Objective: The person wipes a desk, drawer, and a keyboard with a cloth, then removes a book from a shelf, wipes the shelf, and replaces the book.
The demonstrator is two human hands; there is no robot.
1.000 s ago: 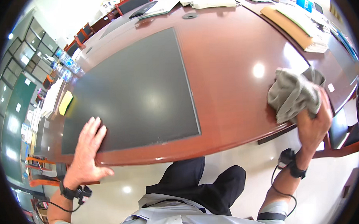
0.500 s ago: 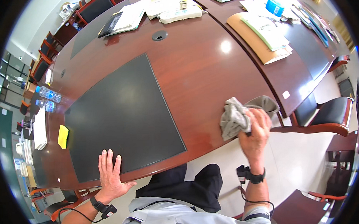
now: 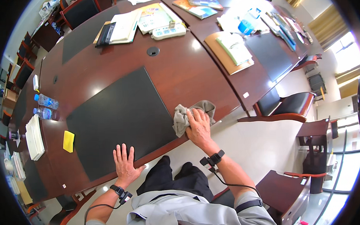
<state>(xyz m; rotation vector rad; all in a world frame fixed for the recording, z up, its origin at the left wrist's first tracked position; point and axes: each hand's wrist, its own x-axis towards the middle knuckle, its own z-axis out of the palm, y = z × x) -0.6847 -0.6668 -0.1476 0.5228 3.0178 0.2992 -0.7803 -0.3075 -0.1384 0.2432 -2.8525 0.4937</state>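
Observation:
Under my right hand (image 3: 199, 127) is a crumpled grey cloth (image 3: 182, 119), pressed onto the glossy red-brown table (image 3: 187, 82) beside the right edge of a black inlaid panel (image 3: 120, 114). My fingers are bent over the cloth, and part of it bunches out past them on the far right side. My left hand (image 3: 125, 165) rests at the table's near edge, fingers spread over the lower part of the panel, with nothing in it. Both wrists wear a black strap with a small device and cable.
Left on the table are a yellow pad (image 3: 69, 141), a paper stack (image 3: 34, 137) and two water bottles (image 3: 46, 101). Farther off lie a white power strip (image 3: 168, 32), a brown folder (image 3: 225, 55) and books (image 3: 198, 6). A black-seated chair (image 3: 286, 104) stands at the right.
My right hand has moved left with the cloth, toward the panel's edge. My left hand stays open at the near edge. The whole view has turned and shifted.

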